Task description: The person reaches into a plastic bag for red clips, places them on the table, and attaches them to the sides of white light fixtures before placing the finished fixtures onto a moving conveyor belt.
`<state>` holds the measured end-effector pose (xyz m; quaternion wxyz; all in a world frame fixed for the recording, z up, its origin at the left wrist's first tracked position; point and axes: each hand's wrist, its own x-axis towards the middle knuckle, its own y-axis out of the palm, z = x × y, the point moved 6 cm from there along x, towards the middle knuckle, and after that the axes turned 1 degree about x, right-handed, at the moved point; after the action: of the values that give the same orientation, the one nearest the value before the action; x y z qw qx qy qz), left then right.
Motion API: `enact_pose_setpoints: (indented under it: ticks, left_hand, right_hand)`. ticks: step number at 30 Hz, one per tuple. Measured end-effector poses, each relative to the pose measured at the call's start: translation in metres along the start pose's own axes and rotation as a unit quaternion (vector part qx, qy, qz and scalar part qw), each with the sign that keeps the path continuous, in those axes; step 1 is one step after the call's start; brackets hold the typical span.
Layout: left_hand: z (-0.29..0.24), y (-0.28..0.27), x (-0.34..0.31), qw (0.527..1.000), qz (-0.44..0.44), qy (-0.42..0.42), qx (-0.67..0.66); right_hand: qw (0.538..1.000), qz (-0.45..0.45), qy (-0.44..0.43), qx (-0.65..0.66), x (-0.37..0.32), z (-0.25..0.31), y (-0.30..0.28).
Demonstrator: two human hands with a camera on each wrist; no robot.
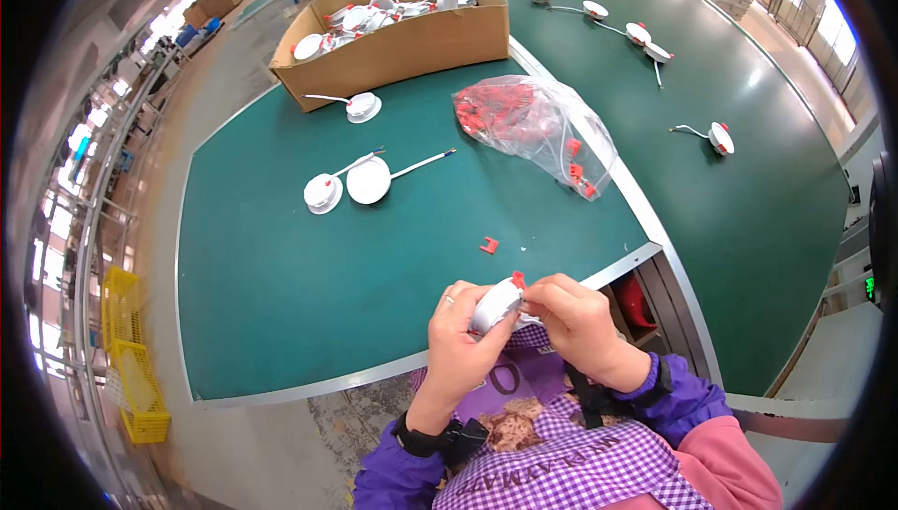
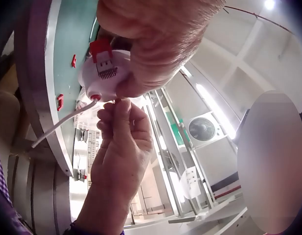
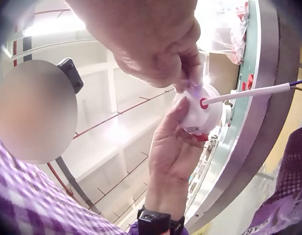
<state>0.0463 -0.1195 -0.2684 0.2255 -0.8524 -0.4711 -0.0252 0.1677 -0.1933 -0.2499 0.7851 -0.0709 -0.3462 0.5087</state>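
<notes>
Where the table (image 1: 271, 304) has its near edge: one white lamp (image 1: 499, 305), hand-held, tilted

Item: lamp, round, raised at the near edge toward the right corner. Its long axis, taken across the disc, slants in the head view from lower left to upper right; a red clip (image 1: 517, 279) caps the upper end and points toward the table. In the wrist views a white cable (image 2: 63, 125) leaves the back of the lamp and points outward past the near edge, toward a purple checked apron (image 1: 561, 473).

Hands: left hand (image 1: 456, 346), grasping the lamp, thumb and fingers about its rim; right hand (image 1: 580, 323), pinching the lamp's side, the exact part under its fingertips hidden.

Surface: green, bordered by a pale strip. Toward the near edge and right corner, one loose red piece (image 1: 489, 245). Along the right edge, partly over the strip, a clear plastic bag (image 1: 552, 122) of red pieces. At the far edge, a cardboard box (image 1: 402, 57) of heaped lamps; just before it, a single lamp (image 1: 363, 108); left of centre, a pair of lamps (image 1: 369, 180), side by side.

Room: beyond the right edge, a second green surface (image 1: 748, 258) bearing five lamps; leftward on the floor, yellow crates (image 1: 140, 388); overhead, a lit strip light (image 2: 217, 111).
</notes>
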Motion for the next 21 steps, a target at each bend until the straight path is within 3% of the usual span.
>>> enact_pose_setpoints:
  ticks: [6, 8, 9, 11, 15, 16, 21]
  left_hand:
    - [0.003, 0.002, 0.002, 0.998, 0.057, -0.017, -0.030]
    - [0.005, 0.004, -0.001, 0.994, 0.059, -0.039, -0.078]
    - [0.007, 0.009, -0.002, 0.988, 0.060, -0.063, -0.129]
    - [0.003, 0.014, -0.005, 0.983, 0.076, -0.076, -0.148]
    - [-0.004, 0.020, -0.003, 0.982, 0.079, -0.080, -0.152]
    - [-0.005, 0.023, -0.003, 0.978, 0.098, -0.098, -0.157]
    - [-0.001, 0.046, 0.006, 0.964, 0.151, -0.110, -0.190]
  right_hand:
    - [1.000, -0.011, -0.012, 0.013, 0.000, -0.008, -0.004]
    - [0.981, -0.004, 0.151, 0.124, -0.001, -0.018, -0.009]
    - [0.981, -0.016, 0.154, 0.114, 0.000, -0.016, -0.016]
    - [0.955, 0.075, 0.218, 0.185, -0.003, -0.017, -0.014]
    - [0.959, 0.083, 0.207, 0.175, -0.006, -0.018, -0.021]
    - [0.932, 0.083, 0.267, 0.231, -0.008, -0.023, -0.021]
    - [0.939, 0.060, 0.280, 0.190, -0.011, -0.028, -0.039]
